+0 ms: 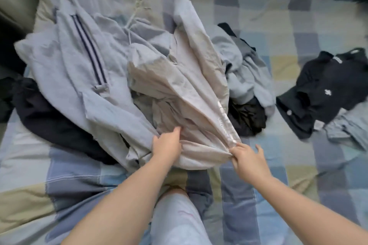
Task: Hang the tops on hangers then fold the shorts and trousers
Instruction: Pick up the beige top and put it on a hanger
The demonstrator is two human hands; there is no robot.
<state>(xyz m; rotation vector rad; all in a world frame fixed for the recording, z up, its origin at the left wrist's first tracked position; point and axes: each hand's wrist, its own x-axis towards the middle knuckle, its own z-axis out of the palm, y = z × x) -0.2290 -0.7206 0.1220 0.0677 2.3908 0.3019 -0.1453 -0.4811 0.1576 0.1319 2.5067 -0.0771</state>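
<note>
A beige garment (185,85) lies crumpled over the heap of clothes on the bed, its near hem pulled toward me. My left hand (167,144) grips a fold of this beige cloth near its lower edge. My right hand (248,160) pinches the hem's right corner between thumb and forefinger, the other fingers spread. Under the beige piece lies a grey jacket (79,61) with dark stripes along the sleeve. A white hanger (132,17) peeks out at the top of the heap.
The checked bedsheet (278,165) covers the bed. A dark garment (55,123) lies at the left, a black one (249,117) and light grey clothes (243,69) right of the heap, a black top (330,89) farther right. My knee (179,211) is below.
</note>
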